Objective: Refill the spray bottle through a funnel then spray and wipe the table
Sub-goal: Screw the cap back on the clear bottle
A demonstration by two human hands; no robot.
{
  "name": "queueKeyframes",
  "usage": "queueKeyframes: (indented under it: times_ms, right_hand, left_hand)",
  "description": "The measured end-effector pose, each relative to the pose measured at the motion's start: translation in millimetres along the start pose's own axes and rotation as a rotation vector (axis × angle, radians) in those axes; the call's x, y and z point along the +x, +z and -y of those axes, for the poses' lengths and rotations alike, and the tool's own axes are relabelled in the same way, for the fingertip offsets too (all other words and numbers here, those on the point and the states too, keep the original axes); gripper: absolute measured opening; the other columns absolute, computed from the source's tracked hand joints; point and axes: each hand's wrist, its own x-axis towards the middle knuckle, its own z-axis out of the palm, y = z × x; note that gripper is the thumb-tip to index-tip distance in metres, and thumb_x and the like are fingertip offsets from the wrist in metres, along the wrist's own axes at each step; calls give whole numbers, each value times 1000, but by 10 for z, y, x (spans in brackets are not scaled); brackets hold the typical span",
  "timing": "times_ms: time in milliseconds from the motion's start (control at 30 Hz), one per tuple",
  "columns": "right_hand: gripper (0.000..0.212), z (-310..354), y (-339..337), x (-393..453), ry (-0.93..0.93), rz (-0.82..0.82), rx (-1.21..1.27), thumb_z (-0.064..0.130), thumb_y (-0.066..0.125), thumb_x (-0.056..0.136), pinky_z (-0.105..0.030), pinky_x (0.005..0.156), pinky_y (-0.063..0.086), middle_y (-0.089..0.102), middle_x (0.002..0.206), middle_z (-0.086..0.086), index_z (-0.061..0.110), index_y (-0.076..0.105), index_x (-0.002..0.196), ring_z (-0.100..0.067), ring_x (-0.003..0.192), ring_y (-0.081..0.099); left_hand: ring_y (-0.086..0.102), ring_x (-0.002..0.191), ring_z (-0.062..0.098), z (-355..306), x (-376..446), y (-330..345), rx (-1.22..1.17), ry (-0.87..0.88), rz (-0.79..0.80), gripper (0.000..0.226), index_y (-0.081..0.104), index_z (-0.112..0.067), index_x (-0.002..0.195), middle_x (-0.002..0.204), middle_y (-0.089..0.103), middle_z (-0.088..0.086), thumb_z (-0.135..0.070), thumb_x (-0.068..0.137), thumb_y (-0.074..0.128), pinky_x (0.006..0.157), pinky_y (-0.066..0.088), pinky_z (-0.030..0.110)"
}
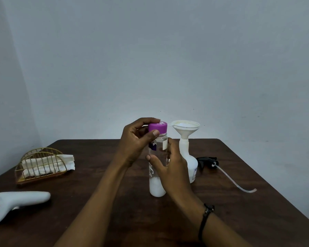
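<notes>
- Gripping the purple cap [157, 127], left hand [135, 142] has fingers [154, 134] curled round it, on top of the clear bottle [157, 168].
- Right hand [169, 166] wraps the bottle's middle; bottle stands upright on the bench [114, 211], a little white liquid at the bottom.
- White spray bottle [190, 166] just behind to the right, funnel [185, 128] seated in its neck.
- Black spray head [207, 162] with tube lies on the bench beside it.
- Napkin holder [41, 165] far left; white controller [16, 202] near left edge.
</notes>
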Motion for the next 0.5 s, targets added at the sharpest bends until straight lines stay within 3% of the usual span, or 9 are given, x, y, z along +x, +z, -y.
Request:
queueKeyframes:
  times_ms: [167, 267, 367, 500]
  right_hand:
    - [55, -1, -8, 14, 13, 12, 19, 47, 67, 86, -39, 89, 55, 67, 117, 8, 29, 46, 134, -9, 109, 64]
    - [60, 13, -9, -6, 15, 14, 14, 55, 65, 82, -40, 88, 56, 67, 117, 9, 29, 46, 132, -9, 109, 64]
    - [65, 13, -9, -22, 18, 3, 16, 63, 61, 76, -40, 87, 56, 67, 116, 10, 29, 47, 130, -10, 108, 65]
    - [57, 26, -28, -26, 6, -4, 0, 58, 64, 80, -40, 87, 56, 67, 114, 13, 29, 48, 126, -8, 105, 64]
  left_hand:
    - [68, 97, 17, 97, -15, 165, 153, 128, -160, 27, 67, -12, 104, 107, 68, 5, -15, 79, 76, 76, 56, 25]
    - [67, 95, 22, 136, -32, 191, 152, 181, -192, 29, 66, -14, 100, 106, 66, 8, -18, 75, 80, 74, 56, 27]
    - [70, 88, 20, 93, -36, 215, 67, 83, -187, 26, 65, -13, 97, 101, 71, 2, -16, 76, 81, 64, 56, 26]
    - [69, 93, 15, 101, 3, 97, -145, -60, -60, 20, 68, -13, 102, 101, 74, -2, -11, 81, 69, 74, 56, 29]
